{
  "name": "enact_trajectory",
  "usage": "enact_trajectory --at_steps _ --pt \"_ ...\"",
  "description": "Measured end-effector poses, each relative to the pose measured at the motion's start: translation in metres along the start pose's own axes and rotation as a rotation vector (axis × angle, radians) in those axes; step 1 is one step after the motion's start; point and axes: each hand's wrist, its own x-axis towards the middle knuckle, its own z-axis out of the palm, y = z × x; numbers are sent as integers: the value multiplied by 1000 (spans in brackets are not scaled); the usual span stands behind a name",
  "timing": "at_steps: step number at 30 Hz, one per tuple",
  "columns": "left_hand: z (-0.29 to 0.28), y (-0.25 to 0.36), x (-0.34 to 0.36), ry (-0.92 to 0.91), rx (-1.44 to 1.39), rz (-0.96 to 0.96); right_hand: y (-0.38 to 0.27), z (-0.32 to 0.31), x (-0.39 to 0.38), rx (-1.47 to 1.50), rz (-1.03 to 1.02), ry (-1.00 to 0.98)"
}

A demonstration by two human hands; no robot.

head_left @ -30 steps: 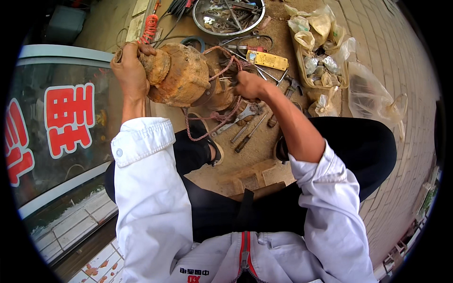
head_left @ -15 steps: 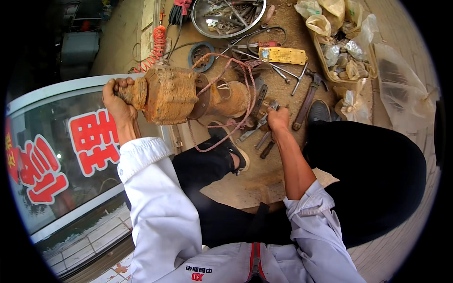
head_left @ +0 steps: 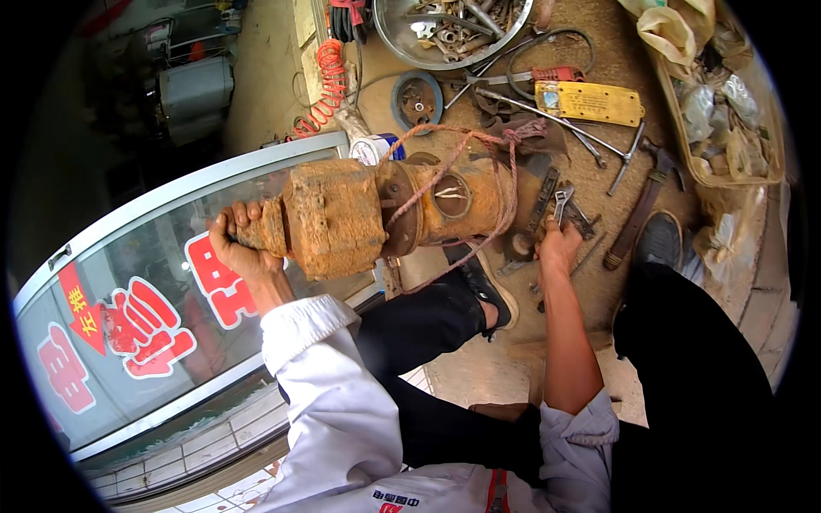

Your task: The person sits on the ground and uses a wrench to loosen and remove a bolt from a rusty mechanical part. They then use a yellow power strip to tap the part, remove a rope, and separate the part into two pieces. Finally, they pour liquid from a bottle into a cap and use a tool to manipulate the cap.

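Observation:
A heavily rusted, pump-like machine with a blocky body and a round-windowed neck lies across the view, tilted slightly. My left hand is closed round the narrow stub at its left end. Pinkish rope loops over the neck and hangs below it. My right hand grips an adjustable wrench, whose jaws point up and away from me; its handle is hidden in my fingers. The wrench is just right of the machine's far right end and does not visibly touch it.
A metal basin of wrenches and parts stands at the back. Right of it lie a yellow power strip, a T-handle wrench and a hammer. A bin of bags is at far right; a glass panel is left.
The view has shifted, moving the scene rightward. My right hand has turned the wrench from slanting down-left to pointing up. The machine stays in my left hand and now sits lower in view.

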Motion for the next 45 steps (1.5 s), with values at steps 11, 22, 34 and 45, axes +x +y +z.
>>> enact_trajectory --at_steps 11,22,34,45 --pt "5 -4 0 -38 35 2 45 6 23 -77 -163 15" --pt "2 -2 2 -76 23 -24 38 2 23 -126 -163 17" --pt "-4 -4 6 -75 22 -29 34 0 21 -127 -143 -19" --pt "10 -5 1 -39 28 -7 29 0 19 -115 -197 -45"
